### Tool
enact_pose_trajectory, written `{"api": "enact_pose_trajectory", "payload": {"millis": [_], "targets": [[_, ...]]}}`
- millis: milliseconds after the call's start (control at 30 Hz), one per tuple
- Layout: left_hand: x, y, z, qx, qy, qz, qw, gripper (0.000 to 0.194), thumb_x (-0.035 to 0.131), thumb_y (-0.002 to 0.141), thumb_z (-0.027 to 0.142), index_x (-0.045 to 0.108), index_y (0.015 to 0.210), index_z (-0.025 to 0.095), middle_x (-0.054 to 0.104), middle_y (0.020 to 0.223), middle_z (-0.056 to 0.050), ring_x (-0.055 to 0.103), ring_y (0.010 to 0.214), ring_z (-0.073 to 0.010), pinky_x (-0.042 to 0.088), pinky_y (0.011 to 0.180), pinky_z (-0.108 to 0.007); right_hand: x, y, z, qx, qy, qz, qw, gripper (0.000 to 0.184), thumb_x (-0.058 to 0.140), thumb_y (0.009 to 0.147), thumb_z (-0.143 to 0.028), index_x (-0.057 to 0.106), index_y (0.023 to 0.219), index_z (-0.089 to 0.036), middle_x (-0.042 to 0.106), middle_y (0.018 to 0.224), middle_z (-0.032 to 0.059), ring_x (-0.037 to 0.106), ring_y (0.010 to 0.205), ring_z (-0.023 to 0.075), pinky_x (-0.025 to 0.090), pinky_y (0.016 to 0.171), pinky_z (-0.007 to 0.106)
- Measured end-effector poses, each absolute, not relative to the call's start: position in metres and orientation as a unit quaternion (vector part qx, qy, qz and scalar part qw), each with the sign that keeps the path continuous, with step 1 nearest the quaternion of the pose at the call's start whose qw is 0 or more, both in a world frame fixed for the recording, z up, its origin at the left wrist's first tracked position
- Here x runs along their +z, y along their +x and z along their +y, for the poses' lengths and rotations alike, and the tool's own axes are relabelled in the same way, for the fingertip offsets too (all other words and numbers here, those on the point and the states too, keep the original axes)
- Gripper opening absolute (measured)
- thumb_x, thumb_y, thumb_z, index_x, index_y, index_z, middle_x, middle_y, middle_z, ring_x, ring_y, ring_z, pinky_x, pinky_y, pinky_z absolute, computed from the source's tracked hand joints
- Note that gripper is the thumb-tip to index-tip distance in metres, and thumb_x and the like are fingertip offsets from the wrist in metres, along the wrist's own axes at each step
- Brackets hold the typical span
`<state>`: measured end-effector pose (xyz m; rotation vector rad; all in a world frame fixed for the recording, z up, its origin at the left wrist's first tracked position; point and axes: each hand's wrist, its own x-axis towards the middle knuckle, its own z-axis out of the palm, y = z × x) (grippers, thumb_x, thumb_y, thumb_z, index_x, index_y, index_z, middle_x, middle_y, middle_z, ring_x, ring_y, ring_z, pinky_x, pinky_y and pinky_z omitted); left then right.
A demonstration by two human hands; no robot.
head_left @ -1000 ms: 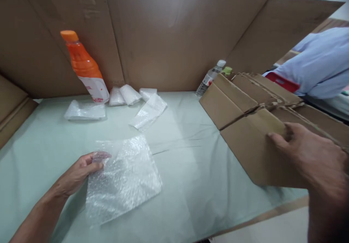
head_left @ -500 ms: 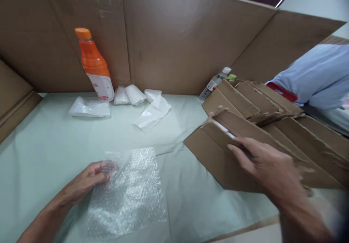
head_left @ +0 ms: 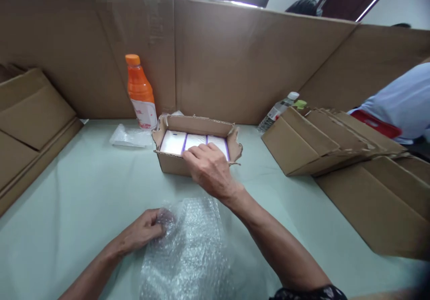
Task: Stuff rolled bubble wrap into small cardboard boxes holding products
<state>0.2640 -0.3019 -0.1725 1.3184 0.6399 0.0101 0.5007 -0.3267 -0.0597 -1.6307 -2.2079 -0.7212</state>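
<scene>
My left hand (head_left: 149,228) is closed on the upper left edge of a clear bubble wrap sheet (head_left: 191,250), which spreads toward me over the table. Farther back, my right hand (head_left: 211,167) grips the near wall of an open cardboard box (head_left: 173,164), its fingers hooked over the rim. Inside that box several white packs with purple edges (head_left: 173,142) sit in a row, partly covered by my fingers. A folded bubble wrap piece (head_left: 129,137) lies left of the box. Behind the box only a bit of other wrap shows.
An orange bottle (head_left: 139,93) stands against the cardboard wall (head_left: 235,62). At right are more cardboard boxes (head_left: 302,134) and a clear bottle (head_left: 277,111). Another person's light blue clothing (head_left: 403,98) shows behind them. A cardboard panel (head_left: 36,111) borders the left side.
My right hand has brought the cardboard box from the right-hand stack to the back middle of the table. My left hand still holds the bubble wrap. The view has turned left.
</scene>
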Motion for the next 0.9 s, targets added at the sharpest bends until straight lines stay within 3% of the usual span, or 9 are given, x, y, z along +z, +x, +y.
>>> {"api": "enact_pose_trajectory", "payload": {"millis": [233, 333, 467, 567, 733, 900], "targets": [[-0.174, 0.264, -0.299, 0.03, 0.6, 0.271, 0.752, 0.031, 0.069, 0.08, 0.044, 0.064, 0.09, 0.015, 0.056, 0.079, -0.001, 0.047, 0.07, -0.0138, 0.036, 0.063, -0.024, -0.066, 0.489, -0.329, -0.231, -0.558, -0.775, 0.188, 0.02, 0.045, 0.098, -0.009, 0.064, 0.092, -0.014, 0.069, 0.088, 0.0057, 0.053, 0.077, 0.0184, 0.033, 0.072, 0.033], [-0.175, 0.263, -0.299, 0.036, 0.581, 0.27, 0.767, 0.036, 0.071, 0.079, 0.047, 0.065, 0.093, 0.014, 0.057, 0.079, -0.001, 0.047, 0.068, -0.013, 0.036, 0.061, -0.023, -0.07, 0.491, -0.355, -0.213, -0.532, -0.77, 0.281, 0.017, 0.05, 0.096, -0.011, 0.064, 0.104, -0.015, 0.071, 0.107, 0.008, 0.061, 0.097, 0.0206, 0.042, 0.081, 0.035], [-0.176, 0.262, -0.3, 0.055, 0.577, 0.294, 0.76, 0.041, 0.071, 0.079, 0.048, 0.067, 0.102, 0.015, 0.061, 0.085, -0.004, 0.051, 0.07, -0.0143, 0.038, 0.062, -0.024, -0.094, 0.5, -0.398, -0.199, -0.573, -0.715, 0.349, 0.022, 0.052, 0.092, -0.008, 0.064, 0.106, -0.021, 0.067, 0.124, 0.0102, 0.058, 0.12, 0.0258, 0.044, 0.094, 0.044], [-0.178, 0.263, -0.3, 0.06, 0.593, 0.302, 0.744, 0.042, 0.068, 0.082, 0.05, 0.068, 0.105, 0.016, 0.063, 0.089, -0.004, 0.051, 0.07, -0.0142, 0.038, 0.06, -0.024, -0.124, 0.5, -0.417, -0.123, -0.617, -0.716, 0.304, 0.023, 0.051, 0.092, -0.009, 0.065, 0.107, -0.021, 0.067, 0.124, 0.0115, 0.06, 0.115, 0.0268, 0.045, 0.091, 0.043], [-0.179, 0.267, -0.302, 0.085, 0.628, 0.322, 0.703, 0.037, 0.065, 0.084, 0.047, 0.069, 0.102, 0.015, 0.062, 0.083, -0.003, 0.052, 0.071, -0.0153, 0.04, 0.063, -0.024, -0.168, 0.486, -0.416, 0.033, -0.659, -0.737, 0.147, 0.033, 0.059, 0.089, -0.016, 0.061, 0.121, -0.016, 0.059, 0.134, 0.0157, 0.056, 0.113, 0.0306, 0.047, 0.09, 0.044], [-0.181, 0.267, -0.302, 0.13, 0.649, 0.358, 0.659, 0.033, 0.065, 0.081, 0.042, 0.069, 0.097, 0.013, 0.063, 0.081, -0.003, 0.053, 0.072, -0.0168, 0.042, 0.064, -0.025, -0.18, 0.482, -0.403, 0.072, -0.664, -0.732, 0.134, 0.034, 0.058, 0.091, -0.017, 0.059, 0.125, -0.017, 0.057, 0.137, 0.0123, 0.052, 0.118, 0.0298, 0.045, 0.093, 0.044]]}}
